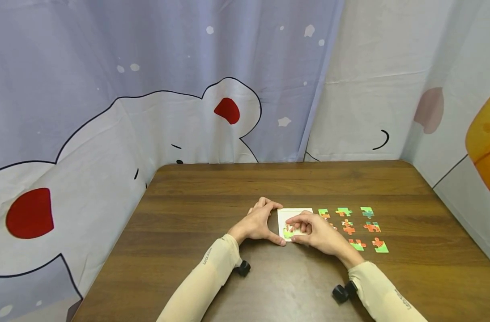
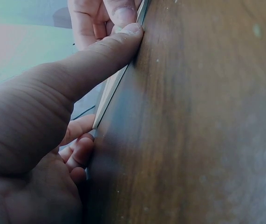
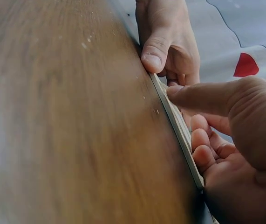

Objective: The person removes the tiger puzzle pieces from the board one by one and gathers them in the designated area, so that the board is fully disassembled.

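Note:
A square white puzzle tray (image 1: 295, 211) lies flat on the table. My left hand (image 1: 257, 222) holds its left side, the thumb at the near corner and the fingers toward the far corner. My right hand (image 1: 318, 232) is over the tray, index finger and thumb bent round a green-and-orange puzzle piece (image 1: 287, 233) in the near left corner. The fingers hide part of that piece. In the right wrist view, the right thumb (image 3: 202, 98) reaches the tray's edge (image 3: 177, 123) close to the left thumb (image 3: 155, 51).
Right of the tray, loose puzzle pieces lie in rough rows, among them a green-and-orange one (image 1: 343, 212), a green-and-teal one (image 1: 367, 212) and an orange-and-green one (image 1: 380, 245). The right hand partly covers one. A printed curtain (image 1: 180, 129) hangs behind the brown table (image 1: 212, 183).

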`<state>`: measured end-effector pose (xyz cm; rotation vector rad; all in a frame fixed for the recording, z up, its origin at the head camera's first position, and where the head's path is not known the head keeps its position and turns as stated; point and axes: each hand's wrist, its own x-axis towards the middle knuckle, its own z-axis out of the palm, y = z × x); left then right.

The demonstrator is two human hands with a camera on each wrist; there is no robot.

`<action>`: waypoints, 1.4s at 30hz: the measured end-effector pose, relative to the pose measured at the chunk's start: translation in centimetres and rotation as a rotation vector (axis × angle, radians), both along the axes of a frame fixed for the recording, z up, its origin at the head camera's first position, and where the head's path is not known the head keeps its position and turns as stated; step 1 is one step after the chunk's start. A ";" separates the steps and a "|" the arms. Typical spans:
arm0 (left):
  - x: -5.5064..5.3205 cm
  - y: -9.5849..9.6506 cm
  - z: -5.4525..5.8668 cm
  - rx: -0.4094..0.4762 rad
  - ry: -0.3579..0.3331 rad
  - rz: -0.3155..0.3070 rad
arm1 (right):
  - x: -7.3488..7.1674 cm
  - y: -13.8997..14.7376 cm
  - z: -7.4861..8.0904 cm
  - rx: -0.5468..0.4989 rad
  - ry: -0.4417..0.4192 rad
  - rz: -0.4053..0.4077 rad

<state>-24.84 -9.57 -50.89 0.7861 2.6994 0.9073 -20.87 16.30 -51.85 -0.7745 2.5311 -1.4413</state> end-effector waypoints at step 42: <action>-0.1 0.0 0.0 0.031 -0.025 -0.004 | 2.5 9.7 2.9 -0.108 -0.061 -0.200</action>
